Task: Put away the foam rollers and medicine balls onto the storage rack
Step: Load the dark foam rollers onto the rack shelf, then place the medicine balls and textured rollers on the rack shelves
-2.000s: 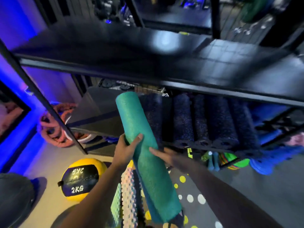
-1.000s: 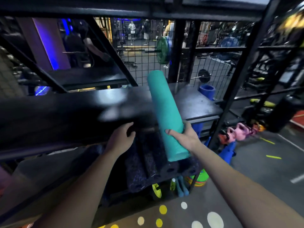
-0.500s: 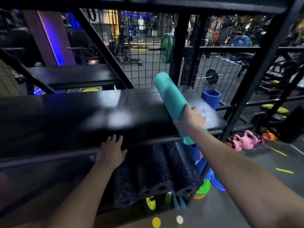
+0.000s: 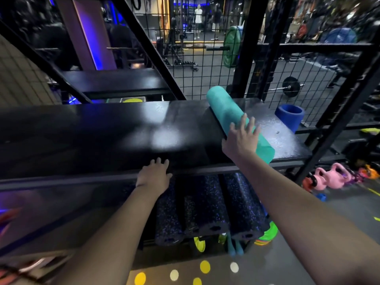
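Head view: 1 teal roller [image 4: 230,112], 3 black rollers [image 4: 207,204], 2 hands [image 4: 241,138].

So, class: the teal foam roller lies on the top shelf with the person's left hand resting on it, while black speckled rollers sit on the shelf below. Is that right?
Not quite. The head view shows the right hand on the teal foam roller, not the left. The left hand rests on the front edge of the top shelf. The black speckled rollers do sit below.
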Available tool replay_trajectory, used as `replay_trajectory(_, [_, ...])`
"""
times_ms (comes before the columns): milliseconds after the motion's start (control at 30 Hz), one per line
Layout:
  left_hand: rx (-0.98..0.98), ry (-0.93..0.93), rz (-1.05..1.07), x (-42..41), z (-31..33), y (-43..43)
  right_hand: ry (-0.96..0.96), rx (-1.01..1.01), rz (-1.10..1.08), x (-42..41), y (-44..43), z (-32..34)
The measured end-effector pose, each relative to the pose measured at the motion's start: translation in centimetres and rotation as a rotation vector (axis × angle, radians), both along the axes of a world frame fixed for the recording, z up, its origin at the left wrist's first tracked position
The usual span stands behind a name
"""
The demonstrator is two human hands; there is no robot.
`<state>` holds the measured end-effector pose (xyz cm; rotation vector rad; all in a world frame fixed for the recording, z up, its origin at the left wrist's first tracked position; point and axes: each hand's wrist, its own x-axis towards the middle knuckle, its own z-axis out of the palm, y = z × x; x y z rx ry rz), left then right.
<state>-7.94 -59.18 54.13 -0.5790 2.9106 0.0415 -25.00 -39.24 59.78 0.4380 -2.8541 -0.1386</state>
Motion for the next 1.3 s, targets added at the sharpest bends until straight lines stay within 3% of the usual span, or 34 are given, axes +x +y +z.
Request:
replay_trajectory(133, [0.115, 0.070, -0.028, 1.0, -1.0, -0.6, 0.309, -0.334, 0.369, 4.1, -1.7, -0.6])
replay_trajectory(200, [0.264, 0.201, -0.088, 2.5, -1.7, -1.5, 0.246, -0.472, 0.434, 7.1, -2.8, -1.4])
replay_trajectory(267, [0.353, 0.479, -0.086, 5.5, -2.8, -2.0, 0.201, -0.542, 0.495, 9.9, -3.9, -2.7])
replay_trajectory(333, [0.358, 0.764, 0.081, 10.2, -5.2, -2.2, 0.171, -0.560, 0.594, 12.1, -5.0, -4.6])
replay_trajectory(400, [0.380, 0.849, 0.307, 15.7, -8.4, -2.5, 0.100, -0.561, 0.691, 14.4, -6.2, -7.1])
replay_trajectory(567, [0.500, 0.407, 0.750, 31.0, -14.8, -3.6, -0.148, -0.496, 0.902, 21.8, -11.2, -13.9])
replay_trajectory(767, [0.501, 0.255, 1.097, 47.4, -17.8, -4.2, -0.562, -0.232, 1.027, 34.8, -17.8, -20.3])
replay_trajectory(933, [0.634, 0.306, 1.220, 58.0, -20.7, -3.2, -0.847, 0.040, 0.959, 45.3, -20.9, -27.2])
replay_trajectory(1033, [0.692, 0.215, 1.297, 62.0, -24.3, -3.5, -0.976, 0.171, 0.858, 50.0, -21.5, -31.2])
replay_trajectory(1300, [0.856, 0.138, 1.171, 67.0, -35.4, -8.3, -1.083, 0.319, 0.527, 57.0, -20.1, -42.0])
